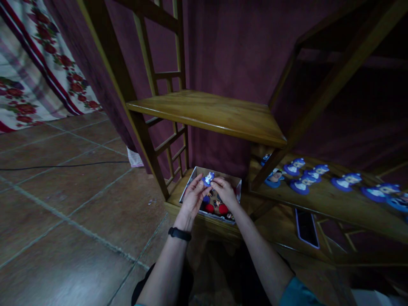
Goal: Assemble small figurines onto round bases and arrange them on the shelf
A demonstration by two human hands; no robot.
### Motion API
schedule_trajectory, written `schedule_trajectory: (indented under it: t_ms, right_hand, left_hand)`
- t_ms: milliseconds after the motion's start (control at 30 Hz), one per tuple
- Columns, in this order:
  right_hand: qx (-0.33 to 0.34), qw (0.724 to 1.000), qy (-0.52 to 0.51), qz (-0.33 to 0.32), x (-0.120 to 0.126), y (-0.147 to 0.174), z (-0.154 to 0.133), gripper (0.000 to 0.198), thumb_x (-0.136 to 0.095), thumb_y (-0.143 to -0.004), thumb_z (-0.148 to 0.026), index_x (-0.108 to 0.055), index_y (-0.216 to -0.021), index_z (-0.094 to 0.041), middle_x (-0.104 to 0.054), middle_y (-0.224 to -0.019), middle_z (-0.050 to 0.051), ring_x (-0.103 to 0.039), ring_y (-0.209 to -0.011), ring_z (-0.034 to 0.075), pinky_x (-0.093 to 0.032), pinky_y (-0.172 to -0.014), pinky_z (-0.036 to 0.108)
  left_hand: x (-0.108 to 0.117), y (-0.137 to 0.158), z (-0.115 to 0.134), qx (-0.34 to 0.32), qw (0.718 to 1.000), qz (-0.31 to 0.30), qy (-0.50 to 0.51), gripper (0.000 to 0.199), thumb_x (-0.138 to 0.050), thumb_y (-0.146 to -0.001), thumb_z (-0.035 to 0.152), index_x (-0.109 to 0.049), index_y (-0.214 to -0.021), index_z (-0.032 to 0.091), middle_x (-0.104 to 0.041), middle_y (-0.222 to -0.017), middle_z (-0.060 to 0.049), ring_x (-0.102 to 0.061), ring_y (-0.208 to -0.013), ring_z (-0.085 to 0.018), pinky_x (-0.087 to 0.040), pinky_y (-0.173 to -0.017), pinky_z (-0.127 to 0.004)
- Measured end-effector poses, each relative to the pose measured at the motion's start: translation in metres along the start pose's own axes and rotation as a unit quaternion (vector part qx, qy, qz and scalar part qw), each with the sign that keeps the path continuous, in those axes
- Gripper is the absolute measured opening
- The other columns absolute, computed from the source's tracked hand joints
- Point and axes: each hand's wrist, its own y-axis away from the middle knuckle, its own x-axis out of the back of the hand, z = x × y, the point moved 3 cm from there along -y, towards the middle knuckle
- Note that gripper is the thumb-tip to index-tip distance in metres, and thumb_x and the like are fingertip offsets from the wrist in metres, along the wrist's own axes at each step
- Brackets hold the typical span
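Observation:
A small blue and white figurine (pixel 208 178) on a round blue base is held between both hands, above an open cardboard box (pixel 236 183). My left hand (pixel 193 195) has its thumb and fingers at the figurine's left side. My right hand (pixel 225 192) pinches its right side by the base. Inside the box lie several more small figurines (pixel 218 203), some with red or blue parts; my hands hide part of them. A black band (pixel 179 234) is round my left wrist.
Right of the box, several blue-based figurines (pixel 301 184) stand on a low wooden shelf. A phone-like dark slab (pixel 307 228) lies below them. An upper wooden board (pixel 207 111) overhangs the box. A black cable (pixel 70 165) crosses the tiled floor at left.

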Motion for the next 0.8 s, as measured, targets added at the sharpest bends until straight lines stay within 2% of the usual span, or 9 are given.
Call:
schedule_trajectory:
  t_ms: [133, 233, 433, 633, 800]
  right_hand:
    - [-0.033, 0.998, -0.049, -0.002, 0.0, 0.003, -0.007, 0.034, -0.059, -0.073, -0.03, -0.06, -0.107, -0.025, -0.066, -0.102, 0.002, -0.06, -0.093, 0.017, -0.047, -0.086, 0.033]
    - [-0.041, 0.997, -0.064, -0.001, 0.001, 0.003, -0.014, 0.041, -0.06, -0.072, -0.032, -0.057, -0.113, -0.025, -0.064, -0.107, 0.003, -0.06, -0.097, 0.018, -0.047, -0.088, 0.033]
    - [-0.021, 0.998, -0.058, 0.016, -0.001, 0.004, -0.016, 0.033, -0.059, -0.071, -0.032, -0.058, -0.103, -0.022, -0.064, -0.101, 0.003, -0.06, -0.093, 0.017, -0.047, -0.086, 0.031]
    - [-0.026, 0.999, 0.001, 0.028, 0.003, 0.003, -0.007, 0.027, -0.058, -0.07, -0.029, -0.055, -0.096, -0.023, -0.06, -0.089, 0.0, -0.058, -0.081, 0.015, -0.047, -0.077, 0.028]
    - [-0.019, 0.999, 0.036, 0.022, 0.008, 0.0, -0.006, 0.021, -0.058, -0.069, -0.03, -0.054, -0.088, -0.022, -0.057, -0.082, -0.002, -0.054, -0.076, 0.014, -0.046, -0.072, 0.026]
  left_hand:
    - [0.001, -0.001, 0.001, -0.011, 1.0, 0.014, 0.004, 0.046, -0.068, -0.07, 0.01, -0.056, -0.114, 0.016, -0.065, -0.099, -0.007, -0.062, -0.091, -0.016, -0.046, -0.092, -0.039]
    - [0.001, -0.001, 0.0, -0.009, 1.0, 0.009, -0.003, 0.051, -0.069, -0.067, 0.006, -0.057, -0.114, 0.019, -0.064, -0.1, -0.004, -0.062, -0.092, -0.014, -0.045, -0.094, -0.036]
    - [-0.001, -0.001, -0.003, -0.013, 0.999, -0.005, -0.032, 0.049, -0.071, -0.064, 0.007, -0.06, -0.11, 0.018, -0.065, -0.1, -0.005, -0.062, -0.089, -0.013, -0.046, -0.088, -0.029]
    - [-0.002, -0.002, -0.007, 0.001, 0.999, -0.005, -0.045, 0.052, -0.074, -0.061, 0.009, -0.061, -0.11, 0.015, -0.068, -0.094, -0.007, -0.063, -0.085, -0.014, -0.045, -0.087, -0.03]
    - [-0.003, -0.001, -0.008, 0.009, 0.998, -0.017, -0.053, 0.049, -0.075, -0.061, 0.01, -0.063, -0.108, 0.015, -0.069, -0.096, -0.008, -0.063, -0.084, -0.014, -0.047, -0.084, -0.028]
